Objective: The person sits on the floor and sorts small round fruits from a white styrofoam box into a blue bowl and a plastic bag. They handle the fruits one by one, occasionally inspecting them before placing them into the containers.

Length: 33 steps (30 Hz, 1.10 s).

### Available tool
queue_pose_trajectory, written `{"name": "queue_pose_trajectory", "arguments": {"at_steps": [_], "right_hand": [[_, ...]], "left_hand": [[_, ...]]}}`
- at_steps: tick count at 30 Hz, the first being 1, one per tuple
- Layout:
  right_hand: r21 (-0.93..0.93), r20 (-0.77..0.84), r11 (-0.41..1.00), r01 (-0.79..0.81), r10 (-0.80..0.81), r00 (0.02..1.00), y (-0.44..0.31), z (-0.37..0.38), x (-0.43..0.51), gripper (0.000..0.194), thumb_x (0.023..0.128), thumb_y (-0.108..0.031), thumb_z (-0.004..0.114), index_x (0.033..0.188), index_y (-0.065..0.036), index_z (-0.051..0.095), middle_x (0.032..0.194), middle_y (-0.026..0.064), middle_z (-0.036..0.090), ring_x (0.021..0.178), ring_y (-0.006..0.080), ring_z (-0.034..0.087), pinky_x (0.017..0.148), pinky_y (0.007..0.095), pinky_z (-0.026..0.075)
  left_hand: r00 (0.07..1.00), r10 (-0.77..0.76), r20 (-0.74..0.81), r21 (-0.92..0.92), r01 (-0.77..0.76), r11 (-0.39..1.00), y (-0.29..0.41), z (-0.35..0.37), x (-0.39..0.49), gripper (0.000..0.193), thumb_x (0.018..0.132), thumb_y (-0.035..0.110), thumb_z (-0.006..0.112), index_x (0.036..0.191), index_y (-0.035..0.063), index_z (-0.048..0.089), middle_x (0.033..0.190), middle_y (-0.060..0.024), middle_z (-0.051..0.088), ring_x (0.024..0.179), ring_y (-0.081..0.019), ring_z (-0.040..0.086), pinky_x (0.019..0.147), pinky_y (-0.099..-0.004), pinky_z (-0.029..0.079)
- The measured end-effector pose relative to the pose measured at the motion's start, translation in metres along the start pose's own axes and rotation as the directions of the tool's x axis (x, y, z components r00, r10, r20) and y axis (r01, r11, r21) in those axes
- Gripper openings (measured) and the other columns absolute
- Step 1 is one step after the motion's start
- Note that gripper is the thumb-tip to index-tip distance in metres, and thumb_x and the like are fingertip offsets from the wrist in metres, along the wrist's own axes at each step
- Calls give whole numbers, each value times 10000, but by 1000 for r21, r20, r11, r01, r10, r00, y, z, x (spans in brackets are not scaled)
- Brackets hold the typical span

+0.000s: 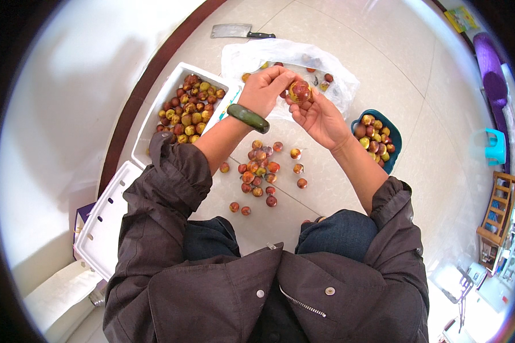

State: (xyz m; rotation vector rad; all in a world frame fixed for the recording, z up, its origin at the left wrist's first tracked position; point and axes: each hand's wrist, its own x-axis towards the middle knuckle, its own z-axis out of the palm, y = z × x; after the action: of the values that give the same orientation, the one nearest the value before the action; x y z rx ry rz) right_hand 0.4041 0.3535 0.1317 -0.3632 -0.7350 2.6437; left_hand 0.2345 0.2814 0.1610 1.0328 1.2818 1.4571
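Both hands meet over the white plastic bag point(257, 53), around one large red-and-yellow jujube point(300, 91). Fingers of my right hand point(322, 120) hold it from the right and below. At its upper left, the bent thumb and fingers of my left hand point(267, 88) pinch its edge; their exact contact is partly hidden. A green bangle point(248, 118) circles my left wrist. Several more jujubes lie in the open bag beneath. On the floor between my arms and knees is a loose group of reddish jujubes point(257, 168).
A white foam box point(143, 137) full of jujubes stands left, its lid point(111, 218) nearer me. At right sits a teal basin point(395, 141) of jujubes. Beyond the bag lies a cleaver point(240, 31) on the tiles. A turquoise stool point(495, 146) stands far right.
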Motion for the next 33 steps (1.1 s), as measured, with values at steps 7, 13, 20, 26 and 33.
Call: {"name": "queue_pose_trajectory", "arguments": {"at_steps": [7,13,20,26,33], "right_hand": [[62,-24,997,52,-51,998,-1,1,1,352,1034,-294,429,1229,-16,523,1093,113,624,984,164,632,892,299,555],[21,-29,999,38,-37,999,1,2,0,340,1031,-298,440,1205,-22,534,1072,102,628,981,166,633,887,304,558],[129,51,991,-25,18,999,1,-5,1,377,1029,-311,418,1213,-1,528,1059,146,654,978,190,652,885,304,560],[192,81,981,-42,27,996,1,-8,2,414,1031,-305,389,1265,21,492,1101,194,652,972,202,667,882,300,567],[221,74,974,-52,36,997,1,-7,4,422,1041,-346,369,1241,-2,509,1080,180,664,931,212,677,831,302,579]], "left_hand": [[965,202,166,196,-233,953,4,2,-5,370,898,121,642,1251,23,585,1114,-43,631,980,-105,582,867,-257,487],[968,198,156,198,-227,954,0,-1,-5,391,860,114,690,1232,28,607,1073,-42,640,947,-105,587,860,-259,491],[991,-64,116,94,53,994,4,3,-3,334,955,194,588,1237,18,616,1146,-78,651,1039,-131,603,914,-273,486],[991,-25,134,52,18,998,-1,1,-2,383,1040,233,381,1274,16,593,1209,-79,630,1078,-150,590,970,-276,449],[982,5,189,-54,6,999,-7,-3,0,361,996,207,500,1307,32,554,1216,-66,611,1088,-134,577,957,-280,461]]}}
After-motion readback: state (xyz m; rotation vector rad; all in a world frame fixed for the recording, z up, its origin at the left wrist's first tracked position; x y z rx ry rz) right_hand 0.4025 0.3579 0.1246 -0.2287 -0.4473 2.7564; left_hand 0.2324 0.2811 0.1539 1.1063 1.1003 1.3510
